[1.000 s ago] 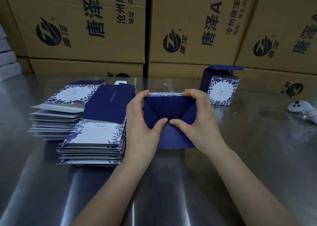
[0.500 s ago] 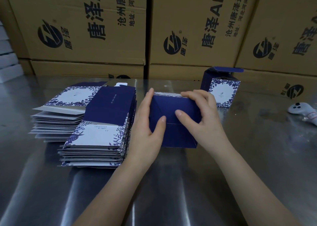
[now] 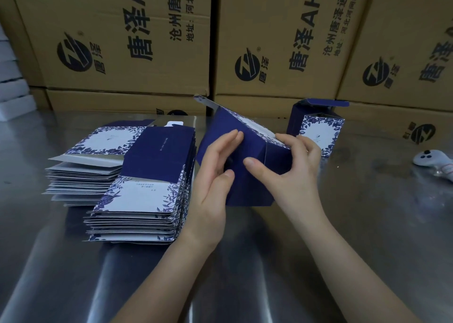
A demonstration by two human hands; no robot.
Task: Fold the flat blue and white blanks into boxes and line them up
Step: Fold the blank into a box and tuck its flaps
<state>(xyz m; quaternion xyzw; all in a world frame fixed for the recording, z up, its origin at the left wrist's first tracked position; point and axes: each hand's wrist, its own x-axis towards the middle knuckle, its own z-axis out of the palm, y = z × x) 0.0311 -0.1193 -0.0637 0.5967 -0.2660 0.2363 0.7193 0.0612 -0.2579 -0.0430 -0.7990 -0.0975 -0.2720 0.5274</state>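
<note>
Our half-folded box [image 3: 247, 187] sat tilted in the middle of the steel table [image 3: 367, 236]. Its navy underside was turned toward us, a floral white panel faced up and away, and one flap poked out at the far top. Whether its near lower edge touched the table, we could not tell. Our right hand [image 3: 294, 175] grasped it, thumb laid across the navy face and fingers curled over the upper right edge. Our left hand [image 3: 210, 183] lay flat-fingered against the box's left side, thumb by the lower corner, pressing rather than clutching. Just left sat the near stack of flat blanks [image 3: 144, 200], with a second stack [image 3: 85, 170] behind it, farther left. The finished box [image 3: 318, 131] stood upright at back right, lid flap open. A white controller [image 3: 429, 159] lay far right. Brown printed cartons [image 3: 122, 40] walled the back.
</note>
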